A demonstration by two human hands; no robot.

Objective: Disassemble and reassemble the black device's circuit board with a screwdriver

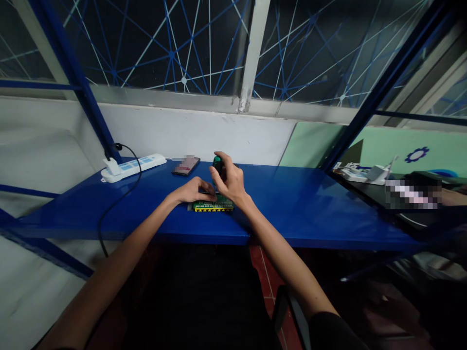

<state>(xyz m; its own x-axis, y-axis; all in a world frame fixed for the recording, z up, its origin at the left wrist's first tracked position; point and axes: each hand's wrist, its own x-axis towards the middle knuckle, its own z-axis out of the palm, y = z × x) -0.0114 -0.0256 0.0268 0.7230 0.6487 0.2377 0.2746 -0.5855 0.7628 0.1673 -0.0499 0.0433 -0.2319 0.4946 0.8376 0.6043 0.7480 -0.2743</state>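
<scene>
A green circuit board with a row of yellow-edged ports along its near side lies flat on the blue table. My right hand is wrapped round the green and black handle of a screwdriver, held upright above the board. My left hand rests at the board's left part, its thumb and fingers closed together close to the screwdriver's lower end. What those fingertips pinch, if anything, is hidden, and so is the screwdriver's tip.
A phone lies behind my left hand. To the left is a white power strip with a plug and a black cable hanging over the table's front edge. Blue frame posts stand at both sides. At right, another person's hand shows.
</scene>
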